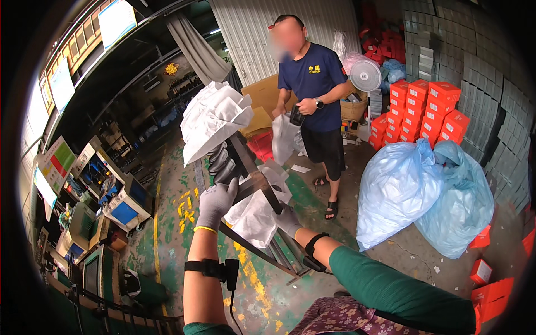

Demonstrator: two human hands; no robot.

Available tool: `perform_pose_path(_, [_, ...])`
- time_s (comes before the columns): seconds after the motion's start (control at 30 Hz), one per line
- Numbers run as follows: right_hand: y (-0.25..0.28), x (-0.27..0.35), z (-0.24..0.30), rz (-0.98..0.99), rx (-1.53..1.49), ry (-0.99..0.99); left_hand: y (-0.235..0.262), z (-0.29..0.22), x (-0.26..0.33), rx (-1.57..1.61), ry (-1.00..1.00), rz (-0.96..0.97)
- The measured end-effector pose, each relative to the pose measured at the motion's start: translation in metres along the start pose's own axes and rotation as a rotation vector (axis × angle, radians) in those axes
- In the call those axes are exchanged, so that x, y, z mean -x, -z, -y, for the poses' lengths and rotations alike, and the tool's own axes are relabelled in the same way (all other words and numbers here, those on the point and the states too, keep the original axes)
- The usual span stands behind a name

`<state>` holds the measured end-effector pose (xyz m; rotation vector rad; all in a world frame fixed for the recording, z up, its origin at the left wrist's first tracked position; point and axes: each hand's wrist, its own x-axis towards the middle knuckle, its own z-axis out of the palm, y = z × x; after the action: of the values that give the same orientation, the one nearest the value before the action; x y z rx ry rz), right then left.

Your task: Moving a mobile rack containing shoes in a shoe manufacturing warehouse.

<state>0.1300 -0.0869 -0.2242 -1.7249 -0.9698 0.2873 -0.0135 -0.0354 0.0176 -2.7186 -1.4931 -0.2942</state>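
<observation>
My left hand (216, 205), in a grey knit glove, is closed around the lower end of a black ridged piece (219, 162). My right hand (287, 219), gloved the same way, is closed on the lower end of a dark flat bar (261, 181) slanting up to the left. Its fingertips are partly hidden. Above the ridged piece, a pile of crumpled white sheets (215, 117) rests on top. More white sheets (254, 215) hang below and between my hands, over a dark metal stand (285, 254).
A person (312, 89) in a dark shirt stands ahead, holding a whitish bag (286, 137). Two large blue plastic bags (396, 190) sit at right, with stacked orange-red boxes (413, 111) behind. A white fan (365, 75) stands near them. Machines (125, 204) line the left.
</observation>
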Motion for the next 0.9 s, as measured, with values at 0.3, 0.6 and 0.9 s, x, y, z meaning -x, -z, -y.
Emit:
perform_pose_path(0.3, [-0.005,-0.003,-0.008,-0.027,-0.011,0.000,-0.001,-0.001,-0.001,0.001,-0.020,-0.024])
perform_pose_path(0.6, [-0.004,-0.005,-0.007,0.049,-0.123,-0.012,-0.004,0.001,-0.002,-0.009,-0.021,-0.037])
perform_pose_path(0.9, [-0.009,-0.010,-0.021,-0.079,-0.015,0.029,-0.003,-0.006,-0.006,0.019,-0.043,-0.023])
